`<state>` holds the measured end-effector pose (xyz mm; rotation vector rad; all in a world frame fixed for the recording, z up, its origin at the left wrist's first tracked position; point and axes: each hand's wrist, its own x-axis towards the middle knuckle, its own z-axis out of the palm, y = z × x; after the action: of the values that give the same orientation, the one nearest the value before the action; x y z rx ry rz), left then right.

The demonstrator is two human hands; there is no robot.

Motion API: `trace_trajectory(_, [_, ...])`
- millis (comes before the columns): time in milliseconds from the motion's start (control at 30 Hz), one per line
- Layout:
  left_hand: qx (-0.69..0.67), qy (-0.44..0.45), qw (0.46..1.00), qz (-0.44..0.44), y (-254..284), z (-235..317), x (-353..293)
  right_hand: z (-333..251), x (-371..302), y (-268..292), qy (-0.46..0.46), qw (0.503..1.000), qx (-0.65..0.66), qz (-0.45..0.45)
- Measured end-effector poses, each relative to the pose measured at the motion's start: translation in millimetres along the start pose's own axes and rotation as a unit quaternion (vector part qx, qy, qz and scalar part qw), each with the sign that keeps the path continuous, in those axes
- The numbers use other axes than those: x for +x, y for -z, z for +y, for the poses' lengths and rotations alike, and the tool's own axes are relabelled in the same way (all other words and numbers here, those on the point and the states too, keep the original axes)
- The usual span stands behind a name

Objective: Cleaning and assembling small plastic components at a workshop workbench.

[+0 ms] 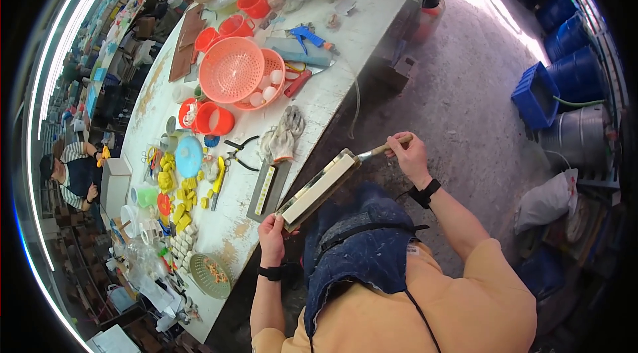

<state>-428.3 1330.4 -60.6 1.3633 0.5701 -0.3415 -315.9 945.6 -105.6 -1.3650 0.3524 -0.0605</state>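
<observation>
Two hands are busy with one long, cream bar [319,191], which sits in a thin, dark frame [343,154]. The bar is held up in front of the blue apron [355,236], by the edge of the white table [239,236]. The left hand [271,241] has its grip closed on the near end of the frame, and the fingers underneath are mostly hidden. The right hand [413,157] has its grip closed around the handle of a brush [379,149].

My guess is that the work is partway along. The bar is in its frame, and the brush tip is at the far end, touching it or very close; I can't tell which. One long side of the frame has dark patches, but I can't tell if the brush made them. The cream top looks smooth. How much is brushed and how much is left, I can't say.

A smaller grey tray [255,203] with a pale strip [267,189] lies on the table, with no hand on it. Grey gloves [284,135] lie just past it, not worn.
</observation>
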Motion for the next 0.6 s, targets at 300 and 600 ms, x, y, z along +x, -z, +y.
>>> trace_trajectory(300, [0.128, -0.055, 0.99, 0.009, -14, 15, -7, -11, -15, -42, 0.01, 0.984, -0.152, -0.094])
trace_trajectory(600, [0.132, -0.075, 0.988, 0.041, -3, -10, -7, -4, -24, -117, 0.06, 0.95, -0.231, -0.2])
